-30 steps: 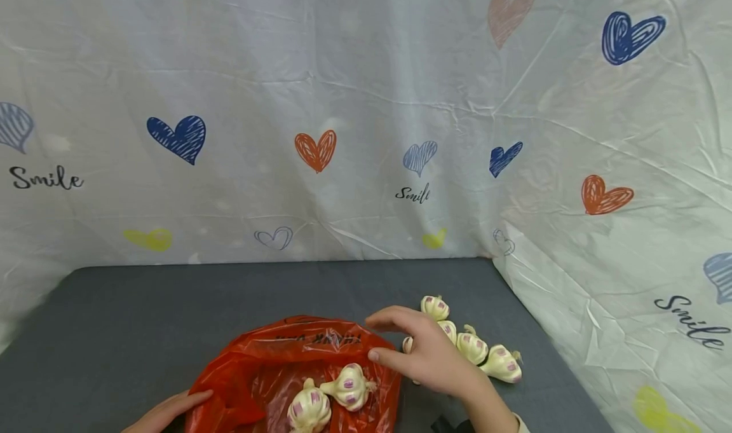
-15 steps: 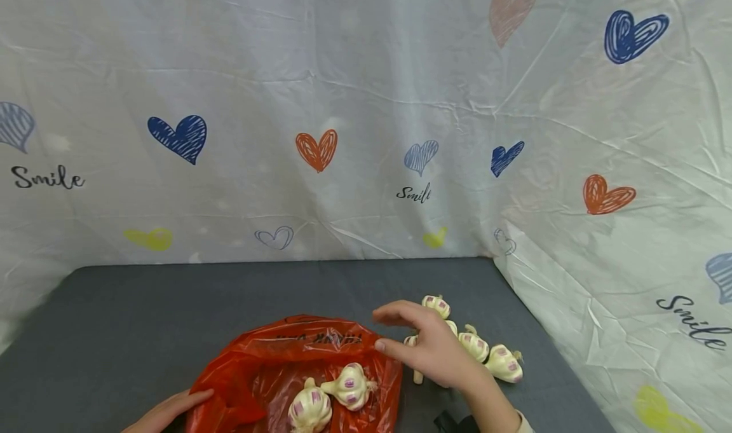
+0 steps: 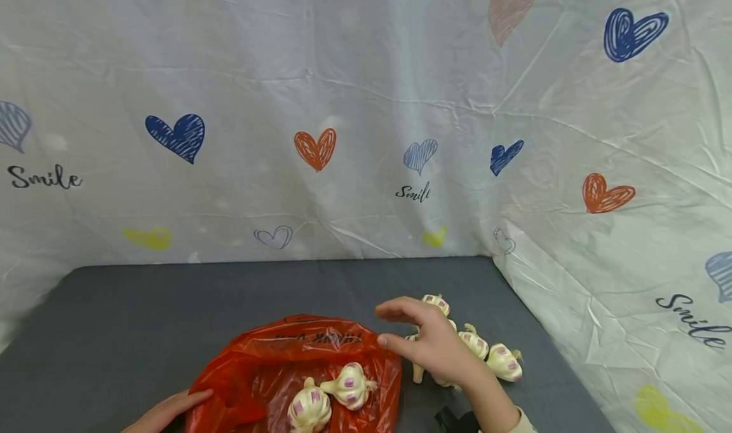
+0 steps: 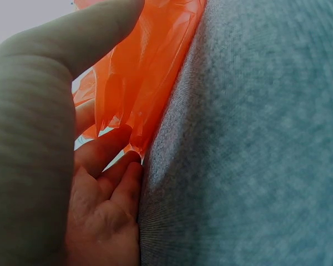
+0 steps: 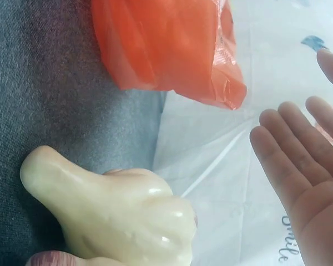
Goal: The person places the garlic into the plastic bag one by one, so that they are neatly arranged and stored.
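Observation:
A red plastic bag (image 3: 240, 382) lies with its mouth spread on the table, and two garlic bulbs (image 3: 350, 387) with purple marks sit inside. At its left edge my left hand (image 3: 168, 411) holds the plastic; the left wrist view has the thumb on one side and bent fingers (image 4: 108, 147) against the film (image 4: 139, 66). Just right of the bag, my right hand (image 3: 431, 341) hovers with thumb and fingers apart and nothing between them. Behind and under it are more garlic bulbs (image 3: 503, 363), partly hidden; one bulb (image 5: 122, 210) shows large in the right wrist view.
The table (image 3: 171, 312) has a dark grey cloth top. Behind it and along the right hangs a pale sheet (image 3: 366, 89) printed with hearts and "Smile". A black object (image 3: 454, 420) shows beside the right forearm at the bottom edge.
My right hand has drawn slightly right and up, away from the bag's right rim. The left hand, the bag and the two bulbs inside look unmoved.

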A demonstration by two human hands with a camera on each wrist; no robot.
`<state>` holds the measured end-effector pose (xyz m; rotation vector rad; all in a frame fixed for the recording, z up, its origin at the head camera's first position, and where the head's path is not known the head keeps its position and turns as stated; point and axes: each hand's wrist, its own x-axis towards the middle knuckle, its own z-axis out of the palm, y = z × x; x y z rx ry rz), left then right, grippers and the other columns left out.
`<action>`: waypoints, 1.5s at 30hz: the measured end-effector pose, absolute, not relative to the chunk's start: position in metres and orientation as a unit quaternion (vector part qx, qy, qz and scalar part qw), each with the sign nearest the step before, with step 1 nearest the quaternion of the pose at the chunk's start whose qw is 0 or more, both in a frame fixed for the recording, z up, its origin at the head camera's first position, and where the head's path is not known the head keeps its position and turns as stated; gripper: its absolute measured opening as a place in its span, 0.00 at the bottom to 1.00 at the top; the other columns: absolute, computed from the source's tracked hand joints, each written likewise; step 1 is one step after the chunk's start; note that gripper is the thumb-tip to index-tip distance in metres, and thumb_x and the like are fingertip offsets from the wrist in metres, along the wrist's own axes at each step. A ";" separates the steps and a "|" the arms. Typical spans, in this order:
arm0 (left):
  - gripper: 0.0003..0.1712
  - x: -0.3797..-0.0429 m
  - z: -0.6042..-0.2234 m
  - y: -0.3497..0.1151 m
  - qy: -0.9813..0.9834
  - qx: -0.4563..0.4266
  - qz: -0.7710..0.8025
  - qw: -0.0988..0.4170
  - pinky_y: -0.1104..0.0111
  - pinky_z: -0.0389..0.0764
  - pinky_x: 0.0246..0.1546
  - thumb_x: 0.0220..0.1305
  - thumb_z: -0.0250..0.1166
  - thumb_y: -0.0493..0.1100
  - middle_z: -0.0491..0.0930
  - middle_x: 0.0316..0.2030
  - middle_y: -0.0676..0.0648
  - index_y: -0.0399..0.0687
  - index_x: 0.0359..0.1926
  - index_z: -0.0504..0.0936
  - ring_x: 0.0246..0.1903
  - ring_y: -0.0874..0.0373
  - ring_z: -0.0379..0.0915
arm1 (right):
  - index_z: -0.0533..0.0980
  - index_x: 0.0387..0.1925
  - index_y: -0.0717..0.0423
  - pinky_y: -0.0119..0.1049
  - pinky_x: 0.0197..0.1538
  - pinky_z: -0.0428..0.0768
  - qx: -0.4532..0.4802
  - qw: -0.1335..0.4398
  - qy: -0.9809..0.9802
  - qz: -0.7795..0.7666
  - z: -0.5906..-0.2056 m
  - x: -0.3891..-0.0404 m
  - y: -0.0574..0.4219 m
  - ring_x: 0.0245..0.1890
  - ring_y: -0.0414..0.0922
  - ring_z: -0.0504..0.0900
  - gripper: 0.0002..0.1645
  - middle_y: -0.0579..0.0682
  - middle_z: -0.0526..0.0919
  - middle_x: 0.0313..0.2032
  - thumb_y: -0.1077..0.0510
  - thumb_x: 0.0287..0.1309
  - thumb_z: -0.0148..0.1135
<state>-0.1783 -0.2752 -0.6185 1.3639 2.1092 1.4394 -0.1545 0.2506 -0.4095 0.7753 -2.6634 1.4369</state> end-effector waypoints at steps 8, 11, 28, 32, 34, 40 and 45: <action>0.55 -0.179 -0.622 -0.276 0.740 0.463 0.477 0.105 0.67 0.78 0.45 0.77 0.58 0.27 0.59 0.75 0.77 0.88 0.85 0.54 0.66 0.76 0.65 | 0.83 0.64 0.41 0.46 0.63 0.84 0.245 0.022 -0.857 0.454 -0.413 -0.159 0.256 0.59 0.45 0.87 0.22 0.40 0.87 0.59 0.50 0.71 0.76; 0.55 -0.180 -0.623 -0.275 0.738 0.465 0.478 0.107 0.67 0.78 0.45 0.77 0.58 0.27 0.58 0.75 0.77 0.89 0.85 0.54 0.66 0.76 0.65 | 0.83 0.64 0.42 0.47 0.63 0.84 0.242 0.023 -0.859 0.450 -0.414 -0.160 0.258 0.59 0.45 0.87 0.22 0.40 0.87 0.59 0.49 0.71 0.76; 0.52 -0.182 -0.628 -0.276 0.720 0.480 0.491 0.098 0.67 0.79 0.46 0.79 0.56 0.27 0.56 0.77 0.76 0.83 0.86 0.55 0.68 0.76 0.64 | 0.83 0.65 0.42 0.63 0.64 0.81 0.215 0.013 -0.864 0.455 -0.423 -0.169 0.269 0.61 0.58 0.86 0.25 0.42 0.87 0.60 0.47 0.70 0.77; 0.53 -0.183 -0.627 -0.276 0.722 0.478 0.490 0.100 0.67 0.79 0.46 0.77 0.57 0.26 0.56 0.77 0.76 0.83 0.86 0.55 0.68 0.77 0.63 | 0.83 0.65 0.42 0.65 0.64 0.80 0.206 0.007 -0.864 0.460 -0.426 -0.171 0.272 0.62 0.59 0.85 0.25 0.43 0.86 0.61 0.46 0.70 0.76; 0.54 -0.182 -0.626 -0.276 0.720 0.478 0.493 0.104 0.68 0.79 0.47 0.77 0.57 0.25 0.56 0.76 0.76 0.82 0.86 0.56 0.68 0.77 0.63 | 0.83 0.65 0.43 0.65 0.64 0.79 0.203 0.005 -0.864 0.461 -0.428 -0.172 0.274 0.62 0.58 0.85 0.25 0.43 0.86 0.61 0.46 0.70 0.76; 0.54 -0.183 -0.627 -0.274 0.709 0.484 0.501 0.110 0.68 0.79 0.47 0.77 0.56 0.25 0.57 0.76 0.76 0.83 0.86 0.56 0.68 0.76 0.64 | 0.83 0.65 0.44 0.67 0.64 0.79 0.195 0.004 -0.864 0.465 -0.433 -0.176 0.278 0.62 0.60 0.85 0.25 0.44 0.87 0.61 0.47 0.70 0.76; 0.53 -0.184 -0.629 -0.273 0.705 0.493 0.501 0.096 0.68 0.79 0.46 0.78 0.56 0.25 0.57 0.77 0.74 0.81 0.87 0.55 0.68 0.76 0.64 | 0.83 0.64 0.44 0.66 0.64 0.79 0.188 0.007 -0.867 0.462 -0.436 -0.179 0.280 0.62 0.61 0.85 0.25 0.46 0.87 0.60 0.47 0.70 0.77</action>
